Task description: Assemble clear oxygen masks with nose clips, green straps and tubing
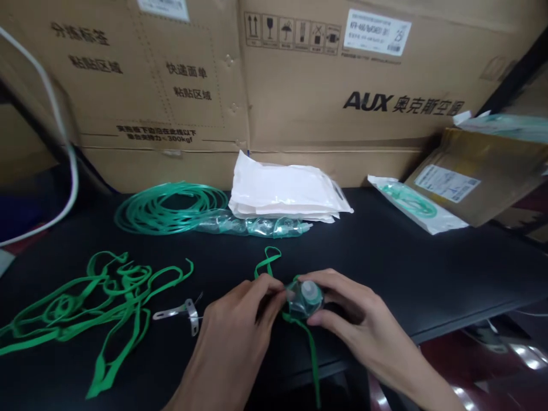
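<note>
A small clear green oxygen mask (303,301) with a pale round port is between my hands, just above the black table. My right hand (353,317) grips its right side, thumb below and fingers above. At the left rim, the fingertips of my left hand (242,319) are pinched together, partly hiding what they hold. A green elastic strap (311,348) hangs from the mask toward the table's front edge, and another loop of it rises behind my left fingers. Left of my left hand lie thin metal strips (192,315).
A tangle of green straps (128,291) lies on the left. Behind are coiled green tubing (171,208), a row of clear masks (261,226) and stacked white packets (286,188). A packaged tube set (413,201) leans by a small carton (483,171). Large cardboard boxes (299,103) wall the back.
</note>
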The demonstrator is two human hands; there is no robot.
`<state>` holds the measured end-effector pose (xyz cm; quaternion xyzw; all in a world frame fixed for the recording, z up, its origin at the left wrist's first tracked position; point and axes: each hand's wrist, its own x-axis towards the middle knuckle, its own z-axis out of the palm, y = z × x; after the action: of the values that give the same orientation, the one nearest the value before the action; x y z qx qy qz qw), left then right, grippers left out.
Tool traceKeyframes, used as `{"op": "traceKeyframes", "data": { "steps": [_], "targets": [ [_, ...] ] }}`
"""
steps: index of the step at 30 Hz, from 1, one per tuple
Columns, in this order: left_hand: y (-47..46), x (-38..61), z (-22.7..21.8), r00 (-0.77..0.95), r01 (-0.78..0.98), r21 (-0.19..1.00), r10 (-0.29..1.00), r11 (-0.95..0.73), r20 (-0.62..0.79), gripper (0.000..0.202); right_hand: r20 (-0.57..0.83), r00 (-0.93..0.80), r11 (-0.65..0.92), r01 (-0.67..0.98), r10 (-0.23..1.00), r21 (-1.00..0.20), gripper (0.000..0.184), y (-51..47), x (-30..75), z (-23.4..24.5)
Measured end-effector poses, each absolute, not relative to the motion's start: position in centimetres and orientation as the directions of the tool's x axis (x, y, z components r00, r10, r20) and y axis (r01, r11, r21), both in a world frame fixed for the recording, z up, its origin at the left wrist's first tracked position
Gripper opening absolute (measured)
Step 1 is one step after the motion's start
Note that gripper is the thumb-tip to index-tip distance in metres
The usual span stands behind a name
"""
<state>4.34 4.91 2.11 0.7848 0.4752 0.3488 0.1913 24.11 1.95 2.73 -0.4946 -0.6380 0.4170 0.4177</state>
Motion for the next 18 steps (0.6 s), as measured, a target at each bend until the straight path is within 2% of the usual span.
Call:
{"op": "traceKeyframes", "data": {
  "steps": [2, 5, 8, 10, 13, 16, 18],
  "targets": [
    [4.6, 4.4, 2.4, 0.326, 0.612, 0.646, 0.889, -0.457, 0.32, 0.013, 0.141, -0.101, 0.167, 0.32, 0.985, -0.933, 0.025, 1.9, 24.7, 2.4],
    [4.6, 3.8, 3.2, 0.324, 0.624, 0.662, 0.908, -0.415, 0.264, 0.015, 0.173, 0.102, 0.118, 0.402, 0.98, -0.908, 0.032, 2.1, 26.7, 1.6],
    [5.0, 2.6, 4.3, 0.266, 0.659, 0.641, 0.919, -0.393, 0.29, 0.013, 0.199, 0.394, 0.012, 0.428, 0.897, -0.903, 0.046, 2.4, 29.1, 1.3],
    [5.2, 2.2, 4.8, 0.232, 0.639, 0.662, 0.919, -0.392, 0.32, 0.012, 0.197, 0.489, -0.045, 0.44, 0.85, -0.897, 0.051, 2.3, 30.0, 1.5],
    [5.0, 3.0, 4.9, 0.196, 0.526, 0.74, 0.907, -0.418, 0.373, 0.013, 0.177, 0.389, -0.039, 0.487, 0.904, -0.873, 0.055, 1.6, 29.5, 1.7],
    [4.0, 4.7, 4.2, 0.222, 0.372, 0.808, 0.889, -0.457, 0.4, 0.013, 0.173, 0.244, 0.013, 0.544, 0.954, -0.839, 0.044, 0.7, 28.6, 0.0],
    [3.3, 5.5, 3.5, 0.296, 0.315, 0.831, 0.879, -0.459, 0.373, 0.01, 0.244, 0.206, 0.085, 0.574, 0.948, -0.814, 0.036, 0.7, 28.5, -2.3]
  ]
}}
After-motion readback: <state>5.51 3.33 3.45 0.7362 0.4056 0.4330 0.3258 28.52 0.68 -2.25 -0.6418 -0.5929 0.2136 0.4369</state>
